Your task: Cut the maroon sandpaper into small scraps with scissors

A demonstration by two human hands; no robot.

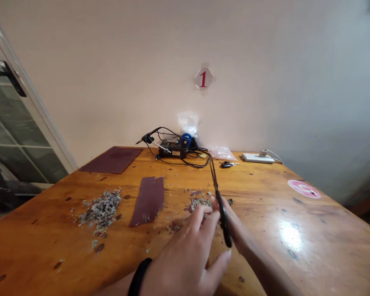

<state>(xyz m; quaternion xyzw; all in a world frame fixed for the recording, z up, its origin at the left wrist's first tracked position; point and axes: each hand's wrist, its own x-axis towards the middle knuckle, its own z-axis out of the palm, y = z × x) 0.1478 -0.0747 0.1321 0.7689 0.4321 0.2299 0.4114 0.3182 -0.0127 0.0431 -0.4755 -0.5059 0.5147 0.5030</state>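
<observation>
In the head view, my right hand [237,226] grips a pair of scissors [223,218] with black handles, its blades pointing toward the back of the table. My left hand [185,250], a black band at its wrist, reaches in from the lower left. Its fingers are stretched toward the scissors and the right fingers, with the thumb apart. I cannot tell whether they touch. Beyond the left fingers lies a small heap of shreds [199,203], partly hidden. To the left are a maroon strip of sheet [148,200] with ragged edges and a larger pile of shreds [101,209].
A big maroon sheet [112,159] lies at the back left. Along the wall stand a black device with cables [172,149], a clear bag [188,122], a flat plastic bag [222,153], keys [228,164] and a power strip [257,158]. A pink round sticker [304,188] is at right.
</observation>
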